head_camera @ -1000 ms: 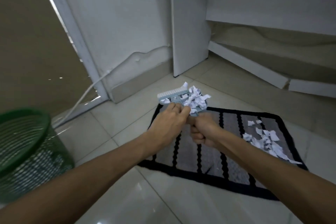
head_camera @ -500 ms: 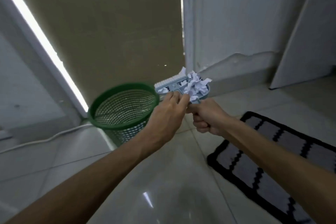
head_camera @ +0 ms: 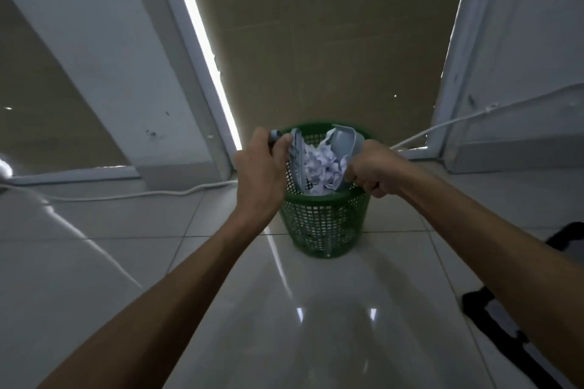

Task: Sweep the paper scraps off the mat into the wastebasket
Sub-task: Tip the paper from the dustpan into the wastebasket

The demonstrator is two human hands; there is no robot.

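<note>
Arms now reach straight out over the floor (head_camera: 303, 309), no longer over the mat (head_camera: 493, 322), only a dark corner of which shows at the right edge. Left hand (head_camera: 259, 172) with fingers curled tight round the brush (head_camera: 298, 161), held upright against the load. Right hand (head_camera: 369, 167) fisted round the dustpan (head_camera: 343, 144) handle, pan tipped steeply. Scraps (head_camera: 320, 169) bunched between brush and pan, now right over the mouth of the wastebasket (head_camera: 325, 221) rather than beside it. Carry done, by the look of it; tipping under way, first load about to drop in. Beyond, a white cable (head_camera: 132, 196) along the wall. More scraps likely left on the mat, out of view here.
</note>
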